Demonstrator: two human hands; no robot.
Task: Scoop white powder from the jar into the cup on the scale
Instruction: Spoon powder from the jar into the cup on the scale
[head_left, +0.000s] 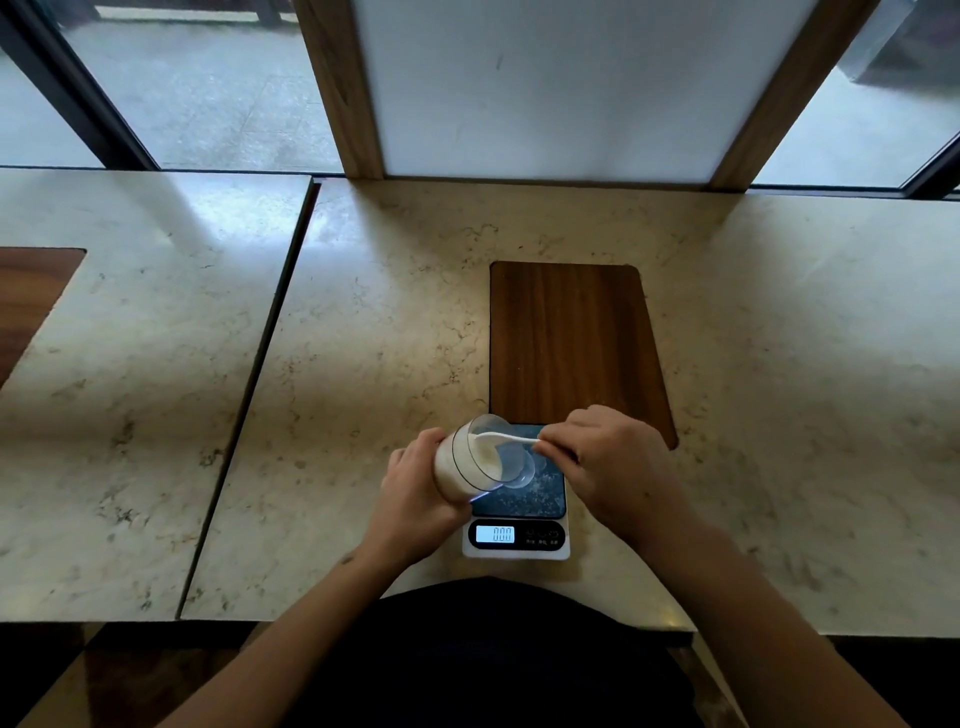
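Note:
My left hand (415, 488) grips a clear jar (470, 460) of white powder, tilted so its mouth faces right over the scale. In my right hand (608, 460) is a white spoon (506, 438), its bowl reaching into the jar's mouth. A small clear cup (522, 470) stands on the dark platform of the digital scale (540, 501), partly hidden behind the jar. The lit display (495, 534) reads 0.00.
A wooden inset panel (571, 343) lies in the marble counter (363, 338) just beyond the scale. A seam (260, 364) splits this counter from another slab to the left. Windows and a wood-framed white panel (545, 88) stand at the back.

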